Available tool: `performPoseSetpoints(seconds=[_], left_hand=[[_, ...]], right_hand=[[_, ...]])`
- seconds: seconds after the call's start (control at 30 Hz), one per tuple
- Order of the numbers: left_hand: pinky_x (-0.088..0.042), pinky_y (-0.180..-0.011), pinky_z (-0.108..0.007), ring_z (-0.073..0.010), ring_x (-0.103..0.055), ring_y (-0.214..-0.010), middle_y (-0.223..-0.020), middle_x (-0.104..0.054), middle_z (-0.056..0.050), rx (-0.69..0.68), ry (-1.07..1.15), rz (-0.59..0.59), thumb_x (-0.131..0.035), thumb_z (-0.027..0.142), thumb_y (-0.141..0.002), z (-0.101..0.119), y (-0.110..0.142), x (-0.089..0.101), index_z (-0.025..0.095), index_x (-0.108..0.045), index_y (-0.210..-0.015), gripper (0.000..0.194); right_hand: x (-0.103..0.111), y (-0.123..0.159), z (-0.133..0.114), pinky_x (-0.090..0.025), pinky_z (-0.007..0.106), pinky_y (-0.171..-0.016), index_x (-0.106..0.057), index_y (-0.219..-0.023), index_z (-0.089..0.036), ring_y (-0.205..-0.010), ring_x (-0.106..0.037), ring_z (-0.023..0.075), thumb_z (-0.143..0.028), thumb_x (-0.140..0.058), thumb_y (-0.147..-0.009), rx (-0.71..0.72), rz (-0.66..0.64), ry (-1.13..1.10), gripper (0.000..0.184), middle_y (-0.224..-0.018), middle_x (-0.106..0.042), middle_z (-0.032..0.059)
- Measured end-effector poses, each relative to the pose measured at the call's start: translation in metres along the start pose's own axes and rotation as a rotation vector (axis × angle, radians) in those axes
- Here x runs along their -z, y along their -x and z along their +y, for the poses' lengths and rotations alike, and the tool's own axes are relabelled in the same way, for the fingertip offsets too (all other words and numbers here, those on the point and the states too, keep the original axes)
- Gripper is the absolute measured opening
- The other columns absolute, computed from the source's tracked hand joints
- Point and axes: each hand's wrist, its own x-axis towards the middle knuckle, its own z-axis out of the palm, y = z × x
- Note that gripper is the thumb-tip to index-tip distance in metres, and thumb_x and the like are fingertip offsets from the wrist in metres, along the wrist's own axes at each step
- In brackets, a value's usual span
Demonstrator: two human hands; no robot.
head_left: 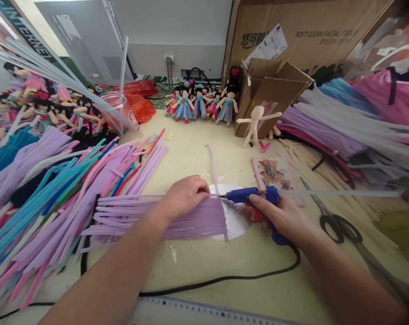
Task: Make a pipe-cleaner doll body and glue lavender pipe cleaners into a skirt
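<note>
In my right hand (285, 216) is a blue hot glue gun (248, 195), its nozzle pointing left at the top right end of a row of purple pipe cleaners (194, 221). A long translucent glue stick (346, 193) juts out of its back. My left hand (186, 196) pinches the uppermost purple pipe cleaner close to the nozzle. Side by side, the row lies partly over a silvery round mat (240, 221). One pipe cleaner (213, 164) runs upright from the row's right edge toward the back.
Loose coloured pipe cleaners (65, 194) heap up on the left, more bundles (329, 122) on the right. Scissors (336, 223) lie right of my hand. Small dolls (199, 103), a bare doll figure (256, 119) and a cardboard box (272, 90) stand behind. A black cord (218, 282) and ruler (204, 310) cross the front.
</note>
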Motion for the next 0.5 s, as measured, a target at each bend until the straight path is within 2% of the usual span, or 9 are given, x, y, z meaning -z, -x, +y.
performPoseSetpoints(seconds=[0.5], left_hand=[[-0.041,-0.074,-0.027,-0.0140,-0.058,-0.083,-0.089,-0.065,0.001,0.033,0.044,-0.022,-0.054,0.020,-0.082,-0.0009,0.0004,0.0029,0.021,-0.069,-0.083,0.015]], right_hand=[[-0.0019,0.0003,0.0000,-0.038,0.022,-0.040,-0.063,-0.059,-0.018,-0.042,-0.052,0.0097,-0.062,-0.053,-0.081,0.016,0.035,-0.008,0.050,-0.051,-0.059,-0.0001]])
